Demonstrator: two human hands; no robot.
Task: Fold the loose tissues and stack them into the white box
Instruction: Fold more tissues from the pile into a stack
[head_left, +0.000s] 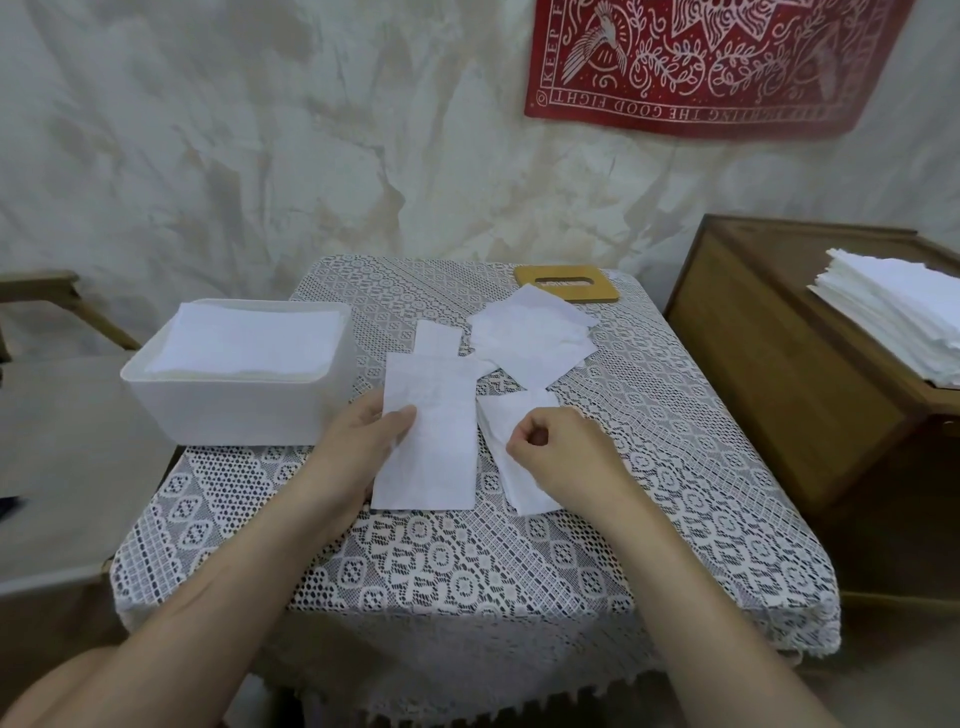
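The left hand holds the left edge of a long folded tissue between thumb and fingers, flat on the tabletop. The right hand has its curled fingers pinching a smaller tissue. The white box stands left of the left fingers, and loose tissues lie beyond them.

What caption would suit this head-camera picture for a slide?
Left hand holds a long tissue beside the white box; right hand pinches a second tissue on the lace tablecloth.

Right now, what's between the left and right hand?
In the head view: the long folded tissue, its edge gripped by the left hand, then a sliver of lace tablecloth, then the smaller tissue the right hand pinches.
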